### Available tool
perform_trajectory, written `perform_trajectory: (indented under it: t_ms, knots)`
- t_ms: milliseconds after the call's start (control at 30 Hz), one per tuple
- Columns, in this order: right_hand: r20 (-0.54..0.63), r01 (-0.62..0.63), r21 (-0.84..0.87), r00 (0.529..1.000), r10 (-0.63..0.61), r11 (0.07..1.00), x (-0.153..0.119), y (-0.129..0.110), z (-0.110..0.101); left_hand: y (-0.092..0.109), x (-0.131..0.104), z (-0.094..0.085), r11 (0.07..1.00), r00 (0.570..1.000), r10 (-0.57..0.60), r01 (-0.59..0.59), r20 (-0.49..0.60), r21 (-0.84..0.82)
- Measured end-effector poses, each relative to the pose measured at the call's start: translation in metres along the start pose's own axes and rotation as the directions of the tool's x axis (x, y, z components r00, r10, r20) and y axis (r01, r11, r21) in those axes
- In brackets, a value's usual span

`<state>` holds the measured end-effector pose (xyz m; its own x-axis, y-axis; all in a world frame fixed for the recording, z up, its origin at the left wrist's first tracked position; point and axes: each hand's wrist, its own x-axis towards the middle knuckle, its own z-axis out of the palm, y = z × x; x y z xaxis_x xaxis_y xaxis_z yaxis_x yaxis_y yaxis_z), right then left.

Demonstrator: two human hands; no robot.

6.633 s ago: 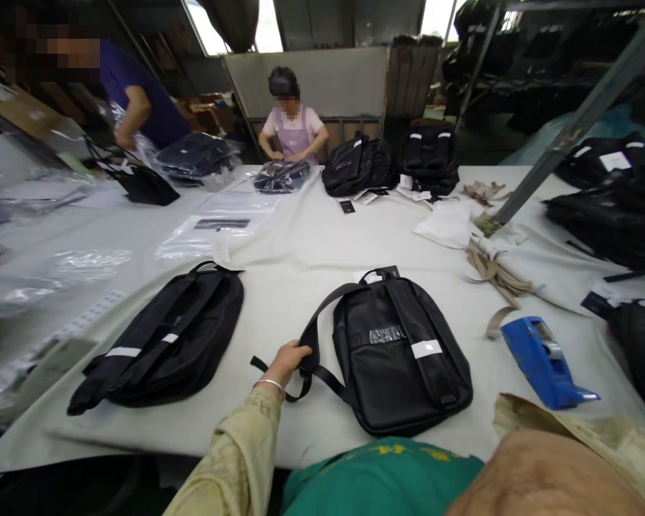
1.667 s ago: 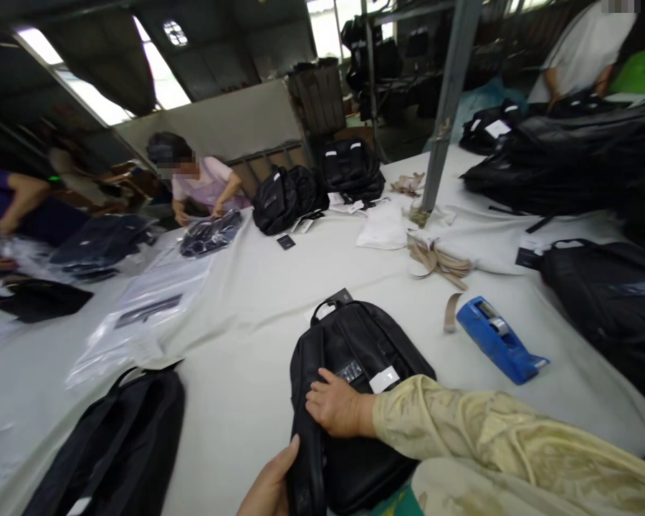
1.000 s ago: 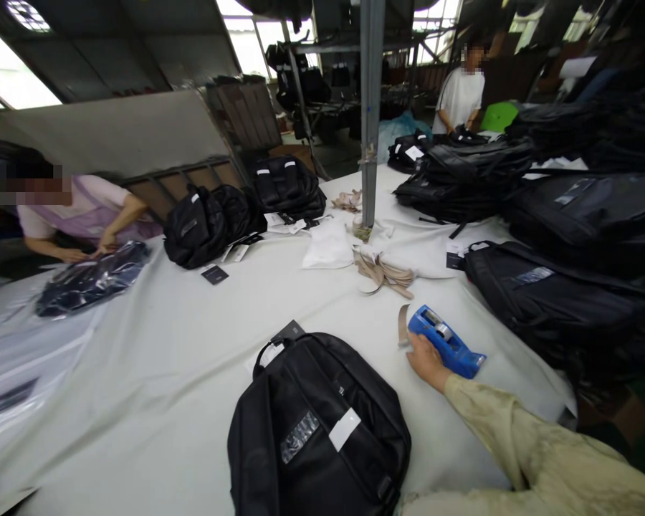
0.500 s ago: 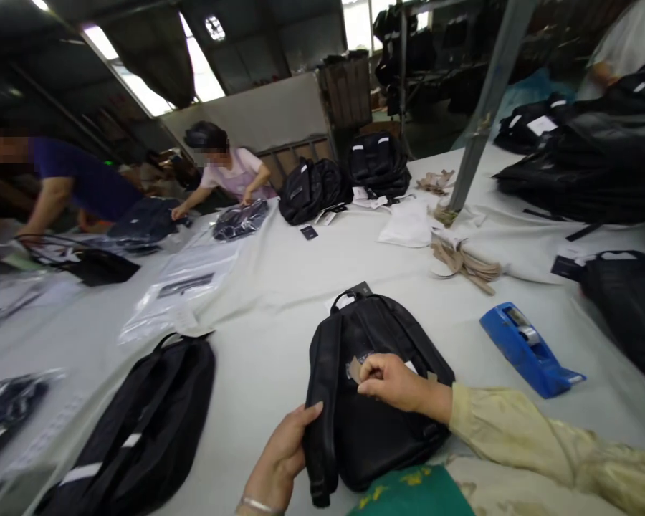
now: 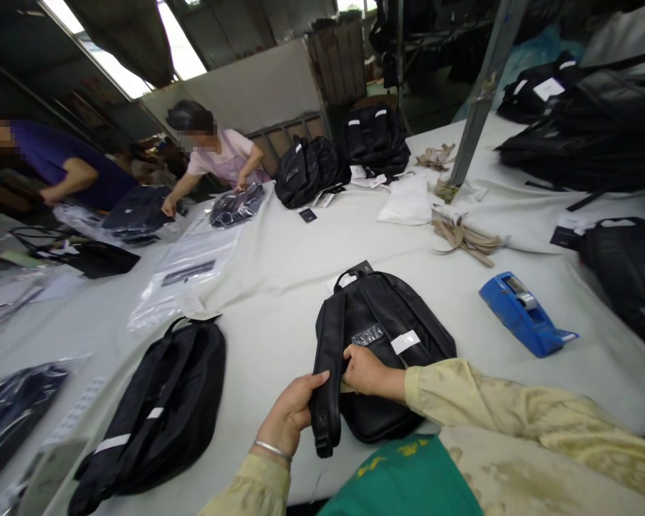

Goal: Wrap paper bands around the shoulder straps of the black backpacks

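Observation:
A black backpack (image 5: 392, 301) lies with its shoulder straps up on the white-covered table. My left hand (image 5: 293, 407) is closed around the lower part of its left shoulder strap (image 5: 330, 344), thumb on top. Against the inner side of that strap is my right hand (image 5: 370, 371), fingers bent and pressed together. The edge of a tan strip (image 5: 347, 388) shows below its fingers; the rest is hidden. White tape (image 5: 405, 342) crosses the other strap. A shiny clear patch (image 5: 368, 335) lies on the back panel between the straps.
A blue tape dispenser (image 5: 527, 315) stands to the right, with a bundle of tan strips (image 5: 467, 240) behind it. Another black backpack (image 5: 161, 408) lies at left. Black bags (image 5: 596, 136) are piled at far right, beside a metal post (image 5: 481, 107). Two people handle bagged items at back left.
My right hand has moved left and down from the back panel to the left strap, carrying the tan strip. White tape on the other strap is uncovered. My left hand stays on the strap.

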<state>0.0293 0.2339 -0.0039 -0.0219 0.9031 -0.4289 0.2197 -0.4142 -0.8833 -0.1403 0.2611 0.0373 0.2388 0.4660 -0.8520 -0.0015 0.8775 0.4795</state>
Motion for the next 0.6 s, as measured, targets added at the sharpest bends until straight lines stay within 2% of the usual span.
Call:
perform_trajectory:
  t_ms: [100, 167, 233, 300, 400, 467, 533, 600]
  knots:
    - [-0.042, -0.005, 0.118, 0.999, 0.01, 0.993, 0.008, -0.001, 0.012, 0.001, 0.001, -0.004, 0.999, 1.0, -0.025, 0.025, -0.012, 0.022]
    - [-0.049, -0.049, 0.234, 0.997, 0.063, 0.971, 0.009, -0.001, 0.018, 0.002, 0.002, -0.006, 0.999, 0.999, -0.037, 0.037, -0.01, 0.035]
    - [-0.038, -0.092, 0.342, 0.993, 0.111, 0.935, 0.005, 0.0, 0.021, 0.002, 0.002, -0.008, 0.998, 0.999, -0.035, 0.035, -0.004, 0.046]
    - [0.009, -0.088, 0.395, 0.996, 0.092, 0.915, -0.001, 0.0, 0.017, 0.003, 0.002, -0.011, 0.998, 1.0, -0.02, 0.021, -0.002, 0.057]
    - [0.206, -0.075, 0.241, 0.978, 0.024, 0.968, -0.014, 0.003, -0.005, 0.005, 0.003, -0.016, 0.997, 1.0, 0.003, -0.003, -0.012, 0.074]
    - [0.324, -0.086, 0.038, 0.943, 0.069, 0.996, -0.022, 0.008, -0.021, 0.006, 0.005, -0.019, 0.996, 1.0, 0.013, -0.012, -0.018, 0.089]
    - [0.33, -0.135, -0.076, 0.932, 0.153, 0.988, -0.03, 0.015, -0.03, 0.006, 0.006, -0.019, 0.994, 0.999, 0.025, -0.023, -0.023, 0.108]
    - [0.234, -0.176, -0.103, 0.952, 0.196, 0.979, -0.034, 0.022, -0.027, 0.005, 0.007, -0.019, 0.991, 0.998, 0.048, -0.043, -0.036, 0.13]
